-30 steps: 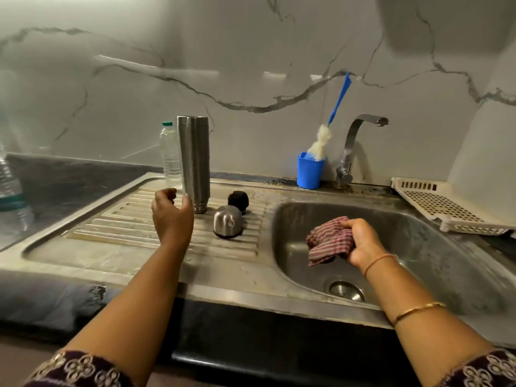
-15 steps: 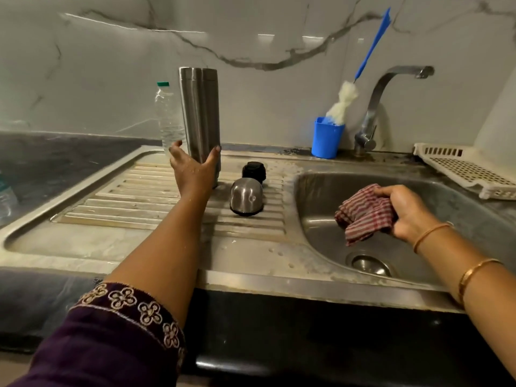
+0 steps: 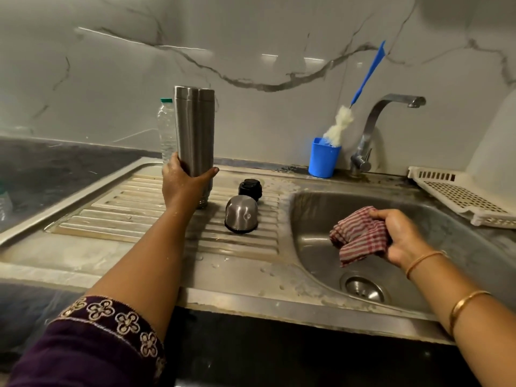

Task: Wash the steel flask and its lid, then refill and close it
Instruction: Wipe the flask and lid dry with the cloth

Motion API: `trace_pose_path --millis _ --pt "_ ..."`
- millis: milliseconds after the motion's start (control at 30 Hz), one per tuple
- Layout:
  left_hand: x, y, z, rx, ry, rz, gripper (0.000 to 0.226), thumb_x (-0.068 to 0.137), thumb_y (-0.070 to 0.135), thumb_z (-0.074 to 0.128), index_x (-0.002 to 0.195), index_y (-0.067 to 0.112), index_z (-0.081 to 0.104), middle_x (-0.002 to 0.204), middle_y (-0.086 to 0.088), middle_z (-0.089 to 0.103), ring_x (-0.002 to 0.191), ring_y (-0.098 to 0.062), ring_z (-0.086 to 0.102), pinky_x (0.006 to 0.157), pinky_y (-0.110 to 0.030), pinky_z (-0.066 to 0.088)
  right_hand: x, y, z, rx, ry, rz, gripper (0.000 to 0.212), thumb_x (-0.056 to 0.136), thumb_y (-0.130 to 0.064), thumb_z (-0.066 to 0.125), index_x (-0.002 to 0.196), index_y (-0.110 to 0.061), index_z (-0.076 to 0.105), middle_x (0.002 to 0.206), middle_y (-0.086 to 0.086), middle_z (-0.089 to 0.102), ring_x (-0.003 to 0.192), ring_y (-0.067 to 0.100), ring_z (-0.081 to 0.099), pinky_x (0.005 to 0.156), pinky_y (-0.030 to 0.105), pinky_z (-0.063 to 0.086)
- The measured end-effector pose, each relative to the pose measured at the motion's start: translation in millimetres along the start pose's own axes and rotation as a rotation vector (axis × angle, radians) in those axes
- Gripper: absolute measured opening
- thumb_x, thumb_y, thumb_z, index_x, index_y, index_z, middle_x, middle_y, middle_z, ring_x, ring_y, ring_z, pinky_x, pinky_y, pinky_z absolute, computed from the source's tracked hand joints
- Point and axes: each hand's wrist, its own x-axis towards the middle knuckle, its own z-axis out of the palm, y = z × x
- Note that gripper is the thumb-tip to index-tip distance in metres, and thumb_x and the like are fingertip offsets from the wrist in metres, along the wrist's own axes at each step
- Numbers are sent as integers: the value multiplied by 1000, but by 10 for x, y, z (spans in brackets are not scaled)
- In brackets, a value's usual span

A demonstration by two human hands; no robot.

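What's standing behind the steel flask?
A clear plastic bottle with a green cap. The steel flask and left hand hide its right side and base.

A home kitchen: a steel sink (image 3: pixel 308 219) with a ribbed drainboard (image 3: pixel 117 213) sits in a dark counter (image 3: pixel 55 169), with a tap (image 3: pixel 372 124) and a brush (image 3: pixel 338 127) in a blue cup (image 3: pixel 324 162) along its back edge.

Flask (image 3: pixel 194 129) on drainboard (image 3: pixel 111 216), lid (image 3: pixel 241 215) just R, bottle (image 3: pixel 166 129) prob. behind
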Motion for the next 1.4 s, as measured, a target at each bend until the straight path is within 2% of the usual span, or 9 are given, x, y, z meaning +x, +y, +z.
trace_pose_path --millis 167,433,633,833,967,1133,1200,1267,1400 --pt "-261 140 -269 57 184 37 82 66 51 79 130 16 41 122 -12 46 109 -28 47 91 -42 46 -25 -5 -57 53 -39 16 20 92 -15 45 81 -5 58 60 9 66 69 25 60 61 37 48" --pt "-863 488 -438 -101 232 23 77 68 50 77 124 13 40 120 -10 46 106 -25 51 90 -47 49 -101 -78 -161 174 -127 67 24 90 -14 42 85 1 60 56 11 67 69 27 62 58 32 47" --pt "-1650 1191 8 -469 -49 -63 63 72 39 76 116 32 32 110 2 56 93 -17 61 84 -35 53 -258 -179 -250 260 -140 60 23 91 -12 42 88 3 60 78 17 65 75 29 61 66 36 50" --pt "-2029 1771 937 -608 -251 -221 86 68 27 84 136 17 31 114 0 55 96 -13 57 89 -26 47 -298 -257 -366 120 -20 -145 17 90 -11 51 84 -2 64 78 13 65 79 31 63 74 37 50" --pt "-2054 1704 1412 -720 -331 -309 91 67 25 84 138 16 28 121 -5 55 102 -19 59 96 -39 50 -217 -263 -402 133 118 -245 27 97 -24 48 90 -2 63 74 7 61 66 19 58 64 29 47" --pt "-1864 1403 1655 -920 -324 -600 103 60 39 85 143 15 29 127 -12 58 106 -27 63 90 -47 53 -119 -147 -267 -253 100 -618 31 99 -23 46 80 -6 65 81 8 61 70 13 55 59 11 44" --pt "-1788 1333 1659 -984 -314 -731 86 67 39 82 136 8 40 115 -16 65 92 -28 69 70 -41 59 -90 -90 -195 -555 105 -794 30 98 -27 45 92 -9 68 106 10 62 99 22 54 87 30 46" --pt "-1755 1286 1636 -1016 -368 -796 81 64 45 82 127 5 52 105 -17 69 83 -28 71 59 -37 58 -116 -72 -155 -876 79 -859 39 96 -39 43 118 -15 64 134 2 50 125 22 36 106 36 28" --pt "-1736 1255 1633 -1028 -515 -796 109 31 59 86 122 6 59 106 -17 70 89 -32 71 75 -48 57 -93 -48 -230 -1029 -38 -956 53 93 -51 40 143 -34 39 150 -7 29 141 18 13 115 47 14"
